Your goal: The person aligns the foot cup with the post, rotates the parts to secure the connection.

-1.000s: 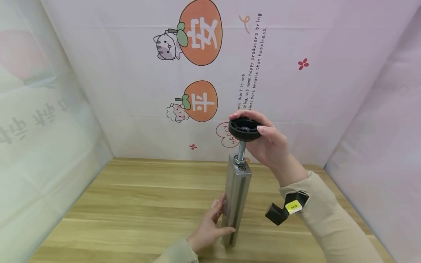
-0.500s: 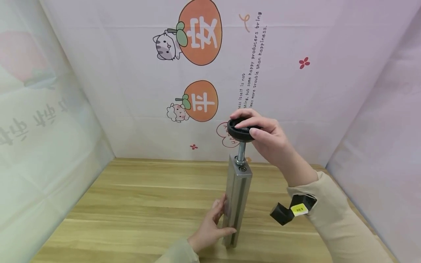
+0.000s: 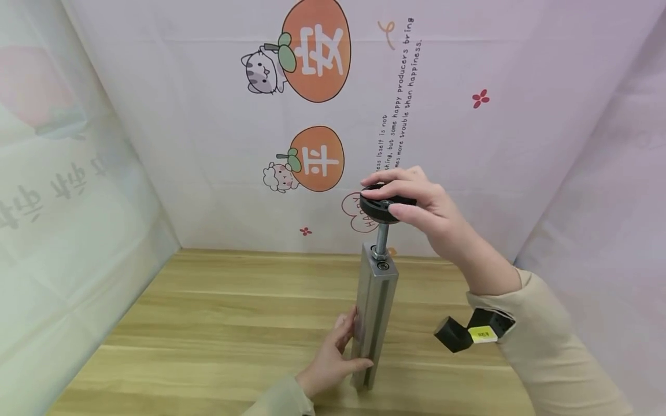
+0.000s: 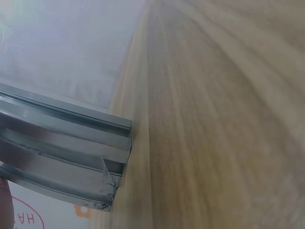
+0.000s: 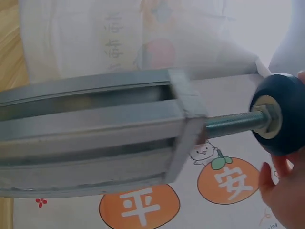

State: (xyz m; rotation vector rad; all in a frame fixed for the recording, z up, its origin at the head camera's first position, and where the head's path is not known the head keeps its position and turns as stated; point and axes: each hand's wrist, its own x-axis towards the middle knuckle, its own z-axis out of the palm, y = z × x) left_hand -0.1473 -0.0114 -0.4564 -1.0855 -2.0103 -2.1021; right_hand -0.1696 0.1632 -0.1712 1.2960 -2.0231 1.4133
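Note:
A silver aluminium extrusion profile [image 3: 374, 315] stands upright on the wooden table, and its slotted sides also show in the right wrist view. Low on the profile, my left hand [image 3: 329, 363] holds it between thumb and fingers. A threaded stud [image 3: 382, 240] with a nut rises from its top end and carries a round black levelling foot [image 3: 372, 209]. From above and the right, my right hand [image 3: 434, 209] grips the foot's rim, its fingers covering part of the top. The right wrist view shows the stud [image 5: 233, 124] entering the profile's end.
Wood-grain table [image 3: 208, 323] lies under the profile. A printed white cloth [image 3: 218, 133] with orange fruit drawings forms the back wall, and pale cloth sides rise left and right. A black camera mount [image 3: 470, 330] sits on my right sleeve.
My right wrist has swung to the right and its fingers have come over the top of the foot. The left hand and the profile have stayed practically still.

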